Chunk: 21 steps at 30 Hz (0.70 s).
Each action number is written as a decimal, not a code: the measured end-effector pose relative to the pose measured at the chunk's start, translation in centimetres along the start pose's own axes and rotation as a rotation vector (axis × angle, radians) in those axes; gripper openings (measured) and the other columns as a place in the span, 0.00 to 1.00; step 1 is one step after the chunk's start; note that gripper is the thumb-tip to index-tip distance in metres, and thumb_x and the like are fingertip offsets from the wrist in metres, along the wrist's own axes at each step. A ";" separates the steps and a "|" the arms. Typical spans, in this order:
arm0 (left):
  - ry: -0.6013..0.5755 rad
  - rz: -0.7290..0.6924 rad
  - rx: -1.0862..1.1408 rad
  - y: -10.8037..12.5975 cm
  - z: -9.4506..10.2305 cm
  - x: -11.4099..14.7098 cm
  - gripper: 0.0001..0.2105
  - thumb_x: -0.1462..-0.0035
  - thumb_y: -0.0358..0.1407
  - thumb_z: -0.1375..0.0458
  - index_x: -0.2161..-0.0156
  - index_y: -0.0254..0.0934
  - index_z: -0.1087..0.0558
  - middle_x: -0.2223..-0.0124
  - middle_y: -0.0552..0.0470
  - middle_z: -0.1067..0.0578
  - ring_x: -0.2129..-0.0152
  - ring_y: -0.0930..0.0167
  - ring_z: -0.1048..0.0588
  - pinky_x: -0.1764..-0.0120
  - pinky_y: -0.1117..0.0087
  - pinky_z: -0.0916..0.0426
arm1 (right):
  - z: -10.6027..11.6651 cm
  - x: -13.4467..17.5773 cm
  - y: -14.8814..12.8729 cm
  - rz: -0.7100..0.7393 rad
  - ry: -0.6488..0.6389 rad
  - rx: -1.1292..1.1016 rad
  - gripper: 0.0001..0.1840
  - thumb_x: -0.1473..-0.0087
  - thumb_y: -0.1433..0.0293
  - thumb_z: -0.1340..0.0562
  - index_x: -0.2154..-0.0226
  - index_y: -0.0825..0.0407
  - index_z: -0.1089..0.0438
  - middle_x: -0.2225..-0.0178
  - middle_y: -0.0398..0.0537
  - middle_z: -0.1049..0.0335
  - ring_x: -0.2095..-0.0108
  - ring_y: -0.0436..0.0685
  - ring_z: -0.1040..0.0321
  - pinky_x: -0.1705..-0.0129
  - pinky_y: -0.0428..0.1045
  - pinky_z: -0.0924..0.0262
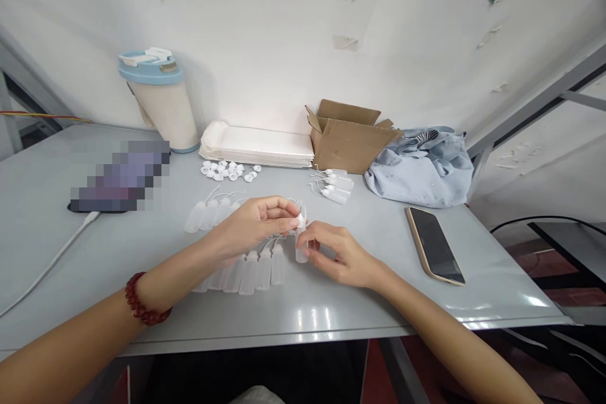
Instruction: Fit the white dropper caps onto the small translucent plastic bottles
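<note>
Over the table (350, 312), the left hand (258, 222) pinches the top (300, 219) of an upright bottle (300, 255) while the right hand (338, 254) holds its body between thumb and fingers. More bottles (249, 274) lie in rows beside it, some partly behind the left arm (189, 265); loose caps (218, 176) lie farther back, near the white stack (265, 142).

Left hand (258, 224) and right hand (338, 255) both bare, slim fingers. Left forearm (89, 338) and right forearm (445, 341) bare as far as visible. Left wrist: dark red bracelet (142, 306), chunky, close-set rounded beads, strung in a loop; rows too small to count. Near edge, centre: pale grey rounded patch (257, 395), cannot tell if clothing. Dark area (199, 379) around it, also unclear.
</note>
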<state>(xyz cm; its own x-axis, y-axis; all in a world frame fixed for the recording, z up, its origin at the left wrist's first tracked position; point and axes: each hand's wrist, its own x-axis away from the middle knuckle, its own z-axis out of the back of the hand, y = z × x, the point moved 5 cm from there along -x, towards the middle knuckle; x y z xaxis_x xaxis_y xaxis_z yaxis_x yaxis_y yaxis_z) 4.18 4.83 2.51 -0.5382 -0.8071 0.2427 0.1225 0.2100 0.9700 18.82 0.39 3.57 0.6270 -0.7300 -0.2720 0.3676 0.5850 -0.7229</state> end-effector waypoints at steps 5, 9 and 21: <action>0.001 0.006 0.007 -0.3 0.0 0.0 0.13 0.51 0.44 0.36 0.62 0.40 0.27 0.64 0.53 0.24 0.68 0.71 0.27 0.62 0.69 0.34 | 0.0 0.0 -0.2 0.007 -0.009 -0.008 0.10 0.45 0.78 0.46 0.63 0.52 0.34 0.67 0.46 0.30 0.69 0.51 0.37 0.65 0.47 0.38; -0.012 0.001 0.020 -0.3 -0.1 0.0 0.14 0.51 0.44 0.36 0.61 0.39 0.27 0.63 0.52 0.24 0.67 0.71 0.27 0.61 0.68 0.34 | 0.0 0.0 -0.3 0.030 -0.013 -0.009 0.10 0.45 0.78 0.47 0.63 0.52 0.34 0.67 0.47 0.30 0.68 0.51 0.37 0.64 0.47 0.38; -0.030 0.010 0.025 -0.2 -0.2 0.1 0.13 0.49 0.43 0.37 0.61 0.39 0.28 0.65 0.52 0.24 0.69 0.71 0.28 0.65 0.70 0.35 | 0.4 0.0 -0.5 -0.003 0.007 -0.107 0.07 0.41 0.74 0.47 0.64 0.53 0.33 0.69 0.46 0.32 0.70 0.50 0.38 0.64 0.47 0.39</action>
<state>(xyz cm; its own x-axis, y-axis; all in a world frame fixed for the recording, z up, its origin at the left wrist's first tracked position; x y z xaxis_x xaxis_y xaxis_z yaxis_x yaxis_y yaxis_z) 4.30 4.61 2.37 -0.5616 -0.7883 0.2515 0.1071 0.2321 0.9668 18.91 0.31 4.18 0.6211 -0.7344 -0.2736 0.2937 0.5418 -0.7875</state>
